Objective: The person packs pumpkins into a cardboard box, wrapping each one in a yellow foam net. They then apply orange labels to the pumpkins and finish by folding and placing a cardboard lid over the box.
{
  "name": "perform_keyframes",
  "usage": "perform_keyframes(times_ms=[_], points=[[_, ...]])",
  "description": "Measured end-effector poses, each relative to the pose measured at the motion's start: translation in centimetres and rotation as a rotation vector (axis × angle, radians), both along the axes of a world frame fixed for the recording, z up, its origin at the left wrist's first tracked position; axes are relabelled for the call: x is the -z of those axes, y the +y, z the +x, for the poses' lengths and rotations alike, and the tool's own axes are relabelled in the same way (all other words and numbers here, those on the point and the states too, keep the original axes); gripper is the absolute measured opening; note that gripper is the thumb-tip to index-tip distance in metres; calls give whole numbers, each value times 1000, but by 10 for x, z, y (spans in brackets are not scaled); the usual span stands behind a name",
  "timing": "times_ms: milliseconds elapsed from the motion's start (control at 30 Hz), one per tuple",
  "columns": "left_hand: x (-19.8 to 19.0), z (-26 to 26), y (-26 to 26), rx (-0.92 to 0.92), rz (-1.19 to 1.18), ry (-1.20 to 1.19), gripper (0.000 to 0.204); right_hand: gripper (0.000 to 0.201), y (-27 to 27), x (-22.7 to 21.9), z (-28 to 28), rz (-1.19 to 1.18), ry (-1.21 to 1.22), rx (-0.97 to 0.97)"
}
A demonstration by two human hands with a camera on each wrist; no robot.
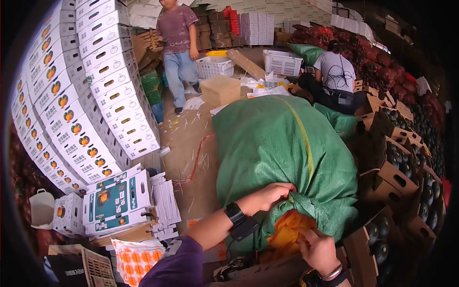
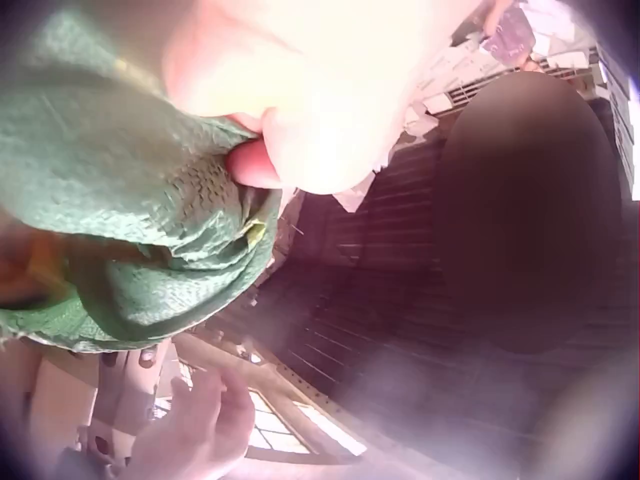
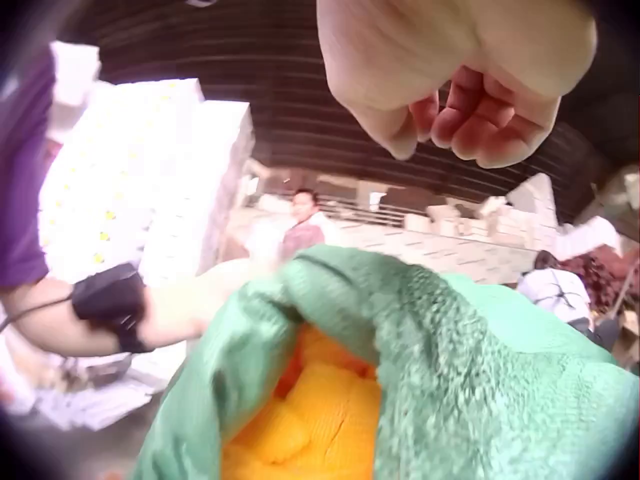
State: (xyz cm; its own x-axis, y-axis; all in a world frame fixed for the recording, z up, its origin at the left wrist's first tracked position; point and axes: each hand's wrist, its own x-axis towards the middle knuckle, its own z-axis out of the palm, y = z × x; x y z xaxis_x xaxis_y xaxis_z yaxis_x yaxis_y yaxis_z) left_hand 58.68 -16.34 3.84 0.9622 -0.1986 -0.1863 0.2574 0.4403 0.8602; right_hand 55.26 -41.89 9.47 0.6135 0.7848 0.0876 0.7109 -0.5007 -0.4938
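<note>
A bulky green woven sack (image 1: 282, 138) with a yellow stripe fills the middle of the head view. My left hand (image 1: 271, 195) grips the gathered cloth at its mouth; in the left wrist view the left hand (image 2: 300, 90) pinches a fold of that green cloth. Orange-yellow mesh material (image 1: 291, 229) shows inside the mouth, also as a bright mesh bundle (image 3: 315, 425) in the right wrist view. My right hand (image 1: 319, 251) is just over the opening, fingers loosely curled. From the right wrist, the right hand (image 3: 460, 70) appears above the sack with nothing in its fingers.
Tall stacks of white cartons (image 1: 105, 71) stand left, with flattened cartons (image 1: 117, 203) below. Cardboard boxes of dark green squashes (image 1: 380, 239) line the right side. One person (image 1: 178, 48) stands at the back; another person (image 1: 337, 71) sits beyond the sack.
</note>
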Motion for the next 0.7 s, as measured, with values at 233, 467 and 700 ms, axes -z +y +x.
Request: perform_keyframes(times_ms=[233,467,700], points=[[-39,-43,25,-8,1365,-362,119,84,14,30,78,64,-173,285],[-12,103,76,-410,1800,-221,91,94,-17,66,121,61,47,451],[20,181,103,-319,1737,73,86,93,-10,56,119,148,40,372]])
